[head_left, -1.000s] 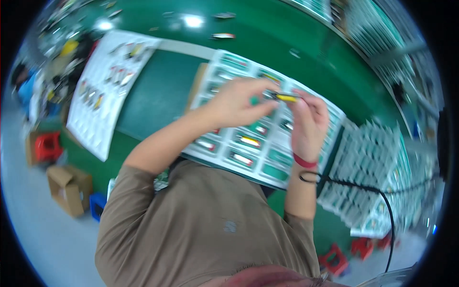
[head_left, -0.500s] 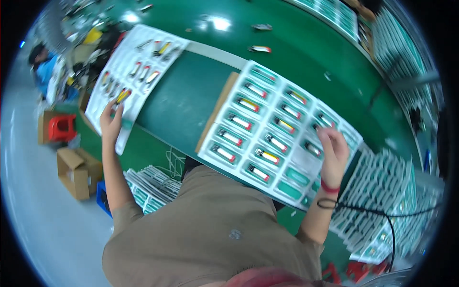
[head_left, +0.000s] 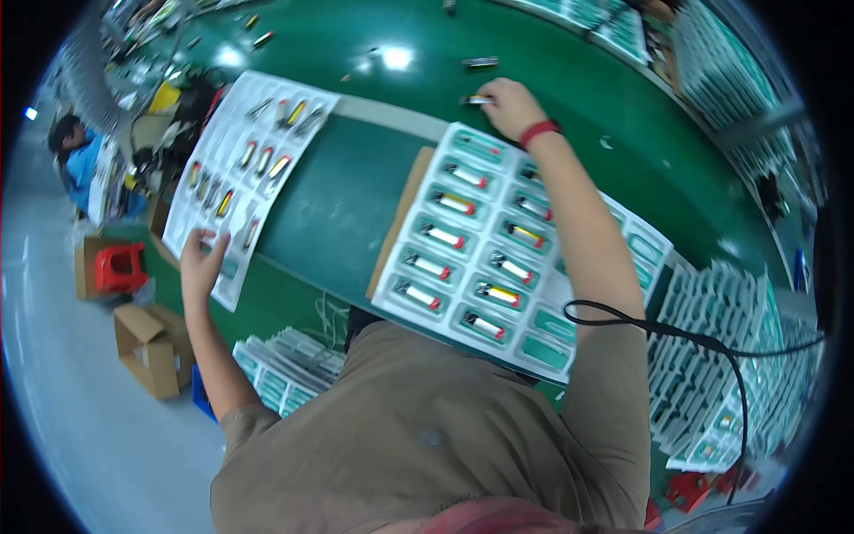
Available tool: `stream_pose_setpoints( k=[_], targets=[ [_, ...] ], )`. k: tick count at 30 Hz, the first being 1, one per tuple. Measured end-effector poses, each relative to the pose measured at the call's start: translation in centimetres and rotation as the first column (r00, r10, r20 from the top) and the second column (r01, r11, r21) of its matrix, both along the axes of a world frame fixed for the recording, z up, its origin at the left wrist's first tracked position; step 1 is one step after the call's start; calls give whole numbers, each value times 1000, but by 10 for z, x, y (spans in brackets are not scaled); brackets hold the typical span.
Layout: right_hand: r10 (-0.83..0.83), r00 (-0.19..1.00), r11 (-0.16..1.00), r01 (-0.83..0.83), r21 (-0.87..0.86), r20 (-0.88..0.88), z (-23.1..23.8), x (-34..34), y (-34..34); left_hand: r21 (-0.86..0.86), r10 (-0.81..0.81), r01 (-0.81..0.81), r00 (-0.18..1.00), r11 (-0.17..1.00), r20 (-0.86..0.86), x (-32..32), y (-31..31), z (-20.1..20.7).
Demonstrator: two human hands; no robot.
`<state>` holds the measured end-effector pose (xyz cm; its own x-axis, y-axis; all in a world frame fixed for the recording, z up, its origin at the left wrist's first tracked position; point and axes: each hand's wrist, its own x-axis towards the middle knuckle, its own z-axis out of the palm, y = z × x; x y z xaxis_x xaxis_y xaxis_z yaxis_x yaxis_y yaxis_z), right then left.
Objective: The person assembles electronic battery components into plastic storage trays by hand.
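Note:
My right hand (head_left: 513, 111) reaches past the far edge of the right tray. Its fingertips are closed on a short lighter-like piece (head_left: 478, 100) with a pale body and a dark end, lying on the green surface. My left hand (head_left: 203, 258) hovers at the near part of the left white tray (head_left: 182, 209), thumb and fingers apart, with nothing seen between them. A yellow lighter-like piece (head_left: 225, 203) sits just beyond those fingers. The right white tray (head_left: 458, 271) holds several white or yellow pieces with red ends in green-bottomed pockets. My right forearm hides part of it.
Another dark piece (head_left: 480, 62) lies farther back on the green table (head_left: 569, 98). Stacked trays (head_left: 712, 356) stand at the right, and more trays (head_left: 289, 365) are at lower left. A black cable (head_left: 676, 329) crosses my right arm. Cardboard box (head_left: 151, 351) and red stool (head_left: 120, 267) are left.
My right hand has moved from the right tray's right side to the piece beyond its far edge. My left hand has drawn back from the yellow piece, which stays in the left tray.

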<state>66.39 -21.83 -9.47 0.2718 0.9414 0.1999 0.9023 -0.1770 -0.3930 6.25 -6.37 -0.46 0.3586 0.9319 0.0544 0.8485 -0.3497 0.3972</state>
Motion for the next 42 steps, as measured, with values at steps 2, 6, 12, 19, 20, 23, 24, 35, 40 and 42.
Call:
stream_pose_setpoints(
  k=[2,6,12,19,20,23,24,35,40,42],
  targets=[
    [52,996,993,-43,114,-77,28,-18,-22,-36,65,-57,959,998,276,3,-3,2],
    [-46,682,939,279,201,-730,103,-81,-108,-509,152,351,688,786,710,137,-57,20],
    [146,516,894,297,336,-844,140,-150,-206,-708,388,706,657,-15,647,273,-121,26],
    [-96,967,863,199,465,-235,141,-168,-254,-576,123,812,583,-94,803,333,-190,22],
    [-130,972,863,208,461,-194,139,-168,-256,-604,103,784,619,-141,779,336,-192,26],
    [-159,976,868,211,450,-150,132,-161,-260,-605,106,775,627,-181,772,342,-200,20],
    [-153,977,873,203,443,-147,131,-160,-261,-605,104,776,627,-179,772,343,-203,21],
    [-140,984,875,175,452,-111,115,-161,-265,-591,125,792,609,-156,783,343,-218,22],
    [-181,982,878,139,457,49,107,-160,-268,-563,-186,825,546,-51,817,341,-217,10],
    [-149,488,750,623,223,-860,102,-169,-268,-507,-208,861,491,-28,846,338,-221,15]
  ],
)
